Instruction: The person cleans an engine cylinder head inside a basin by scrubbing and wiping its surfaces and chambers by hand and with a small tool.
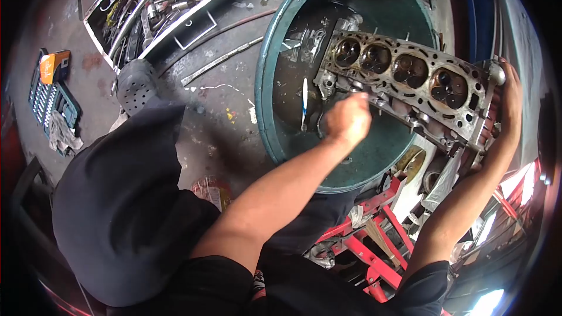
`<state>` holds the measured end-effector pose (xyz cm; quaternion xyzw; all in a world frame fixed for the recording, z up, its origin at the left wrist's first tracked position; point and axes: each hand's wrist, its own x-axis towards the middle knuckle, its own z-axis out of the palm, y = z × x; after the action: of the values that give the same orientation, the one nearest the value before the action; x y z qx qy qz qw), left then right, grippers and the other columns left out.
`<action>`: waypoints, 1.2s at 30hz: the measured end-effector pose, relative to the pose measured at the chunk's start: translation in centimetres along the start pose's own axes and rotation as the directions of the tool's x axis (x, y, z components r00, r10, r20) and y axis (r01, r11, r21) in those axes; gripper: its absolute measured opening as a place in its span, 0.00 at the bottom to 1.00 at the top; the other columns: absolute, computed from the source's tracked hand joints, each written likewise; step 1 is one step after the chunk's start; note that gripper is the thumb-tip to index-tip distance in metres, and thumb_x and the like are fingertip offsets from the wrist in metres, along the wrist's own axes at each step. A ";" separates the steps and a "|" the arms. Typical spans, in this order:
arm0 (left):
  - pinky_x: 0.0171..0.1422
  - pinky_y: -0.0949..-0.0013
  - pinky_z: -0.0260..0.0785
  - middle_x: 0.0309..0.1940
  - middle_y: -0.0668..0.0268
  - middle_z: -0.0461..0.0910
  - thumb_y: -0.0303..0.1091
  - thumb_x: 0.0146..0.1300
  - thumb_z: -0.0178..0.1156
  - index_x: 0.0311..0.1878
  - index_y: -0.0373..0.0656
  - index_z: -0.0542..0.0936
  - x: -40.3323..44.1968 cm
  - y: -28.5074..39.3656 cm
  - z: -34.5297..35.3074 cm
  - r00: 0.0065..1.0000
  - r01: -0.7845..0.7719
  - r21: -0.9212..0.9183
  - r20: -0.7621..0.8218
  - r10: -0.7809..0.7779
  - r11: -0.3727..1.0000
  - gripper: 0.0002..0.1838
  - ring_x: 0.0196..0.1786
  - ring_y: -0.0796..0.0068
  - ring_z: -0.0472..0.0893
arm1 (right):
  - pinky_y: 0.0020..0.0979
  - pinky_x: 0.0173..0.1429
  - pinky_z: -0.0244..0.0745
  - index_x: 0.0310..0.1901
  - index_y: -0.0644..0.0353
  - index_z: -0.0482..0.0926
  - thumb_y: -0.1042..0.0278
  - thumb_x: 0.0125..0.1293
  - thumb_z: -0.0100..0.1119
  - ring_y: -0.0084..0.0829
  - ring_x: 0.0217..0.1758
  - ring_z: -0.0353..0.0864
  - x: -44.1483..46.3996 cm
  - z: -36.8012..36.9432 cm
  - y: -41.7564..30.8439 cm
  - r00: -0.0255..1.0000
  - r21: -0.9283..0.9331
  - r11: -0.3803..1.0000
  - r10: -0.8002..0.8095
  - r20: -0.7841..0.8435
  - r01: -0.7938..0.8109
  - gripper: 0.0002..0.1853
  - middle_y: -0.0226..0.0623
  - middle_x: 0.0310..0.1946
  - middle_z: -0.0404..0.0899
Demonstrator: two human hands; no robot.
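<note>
Leftmost on the floor lies a socket set case [40, 90] with an orange box [54, 66] on it and a grey rag [63, 133] at its near end. Next comes a tool drawer [202, 16] packed with pliers and wrenches, a grey perforated clog [137, 88] just beside its near corner, and then a metal bar [222, 60] on the concrete. Right of these stands a round green tub [264, 82] with some liquid inside, where a slim white-and-blue brush-like tool [305, 96] shows left of the work. The left hand [349, 122] is curled and blurred over the tub, near the lower long side of the cylinder head [426, 79]; whether it grips something or touches the metal, I cannot tell. That casting lies with its 4 combustion chambers facing up, its long axis slanting from the far left, over the tub, to the near right, past the rim. Its bulk therefore sits ahead and to the right of the left hand, between the 2 hands. The right hand [511, 96] is wrapped around the right end, fingers hooked beneath, so it is the nearer of the 2, in contact and well apart from the left.
</note>
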<state>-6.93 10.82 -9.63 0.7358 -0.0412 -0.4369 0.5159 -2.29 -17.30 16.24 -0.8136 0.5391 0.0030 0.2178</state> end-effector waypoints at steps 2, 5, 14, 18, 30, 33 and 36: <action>0.40 0.46 0.74 0.26 0.46 0.80 0.45 0.72 0.43 0.34 0.40 0.77 -0.6 2.2 0.0 0.994 -0.060 0.092 0.096 0.051 0.994 0.20 0.33 0.42 0.82 | 0.23 0.34 0.75 0.57 0.56 0.75 0.53 0.69 0.51 0.24 0.33 0.80 -1.4 1.0 -1.2 0.999 -0.003 0.999 0.034 -0.036 -0.034 0.21 0.34 0.38 0.80; 0.39 0.45 0.74 0.23 0.46 0.80 0.45 0.72 0.44 0.33 0.40 0.75 0.3 1.2 1.1 0.990 -0.137 0.086 0.051 0.133 0.987 0.19 0.30 0.43 0.82 | 0.22 0.27 0.72 0.53 0.58 0.76 0.53 0.69 0.52 0.23 0.26 0.78 -0.8 0.5 -0.6 1.000 -0.019 1.000 -0.015 -0.016 0.015 0.19 0.35 0.33 0.80; 0.40 0.44 0.73 0.24 0.48 0.80 0.45 0.72 0.44 0.33 0.40 0.76 1.9 -0.2 1.1 0.998 -0.057 0.066 0.036 0.054 0.996 0.20 0.31 0.42 0.81 | 0.21 0.32 0.72 0.56 0.56 0.76 0.53 0.69 0.51 0.21 0.31 0.78 -0.1 0.0 -0.5 0.999 -0.031 0.999 -0.024 -0.023 0.023 0.20 0.32 0.37 0.80; 0.44 0.48 0.73 0.30 0.47 0.81 0.45 0.70 0.46 0.35 0.43 0.79 1.3 0.3 1.0 0.998 0.059 0.066 0.023 -0.061 0.996 0.18 0.39 0.43 0.81 | 0.21 0.33 0.72 0.55 0.56 0.77 0.53 0.70 0.50 0.21 0.30 0.76 0.3 -0.4 0.4 0.999 -0.056 0.998 -0.032 -0.018 0.031 0.20 0.32 0.37 0.80; 0.55 0.49 0.71 0.39 0.48 0.81 0.42 0.67 0.45 0.39 0.47 0.81 2.3 1.0 -1.0 0.988 0.069 0.125 0.128 -0.085 0.990 0.16 0.47 0.44 0.80 | 0.24 0.32 0.73 0.52 0.60 0.77 0.52 0.69 0.51 0.22 0.27 0.77 -0.9 0.5 -0.9 0.998 -0.049 0.999 -0.015 -0.060 0.012 0.20 0.33 0.33 0.79; 0.53 0.52 0.73 0.37 0.50 0.83 0.46 0.71 0.42 0.37 0.48 0.83 4.6 -2.3 0.4 0.992 0.073 0.102 0.097 -0.083 0.992 0.20 0.44 0.49 0.83 | 0.23 0.30 0.73 0.52 0.59 0.77 0.52 0.69 0.51 0.22 0.27 0.77 -1.2 0.4 -0.5 0.993 -0.066 0.996 -0.072 -0.091 0.066 0.20 0.32 0.32 0.79; 0.52 0.53 0.73 0.39 0.50 0.83 0.48 0.69 0.44 0.37 0.51 0.84 3.7 -1.1 -0.5 0.991 0.077 0.066 0.106 -0.083 0.995 0.20 0.44 0.50 0.82 | 0.23 0.30 0.72 0.51 0.59 0.78 0.52 0.69 0.51 0.21 0.27 0.76 -1.3 0.8 -1.5 0.996 -0.057 0.997 -0.051 -0.071 0.047 0.19 0.31 0.32 0.78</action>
<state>-4.75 9.82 -12.71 0.7275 -0.0532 -0.4953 0.4718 -1.38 -15.35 16.31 -0.8319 0.5261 -0.0169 0.1757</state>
